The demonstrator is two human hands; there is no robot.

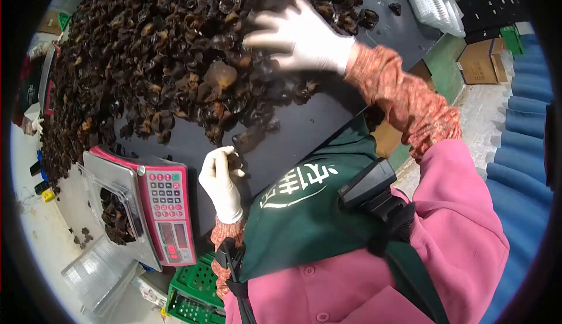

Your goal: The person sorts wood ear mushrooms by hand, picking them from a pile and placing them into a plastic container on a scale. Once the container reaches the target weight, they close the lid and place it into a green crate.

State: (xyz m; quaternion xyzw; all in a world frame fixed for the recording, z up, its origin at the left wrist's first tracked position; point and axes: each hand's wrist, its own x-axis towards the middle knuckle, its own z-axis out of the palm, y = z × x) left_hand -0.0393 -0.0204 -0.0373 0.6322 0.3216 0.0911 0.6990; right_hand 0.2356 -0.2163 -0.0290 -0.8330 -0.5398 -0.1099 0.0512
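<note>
The person's right hand [298, 40], in a white glove, is open with fingers spread wide over the near edge of the dark pieces [170, 54]; whether it touches them cannot be told through the blur. The left hand [221, 183], also gloved, is partly closed, fingers curled toward the thumb. A small dark piece [235, 160] shows at its fingertips; a firm grip cannot be confirmed. The dark pieces lie heaped across the grey table [295, 126]. Left of the left hand sits the red scale [190, 230], bearing a clear tray [136, 221] part-filled with similar pieces. Clear containers [433, 4] lie beyond the right forearm.
</note>
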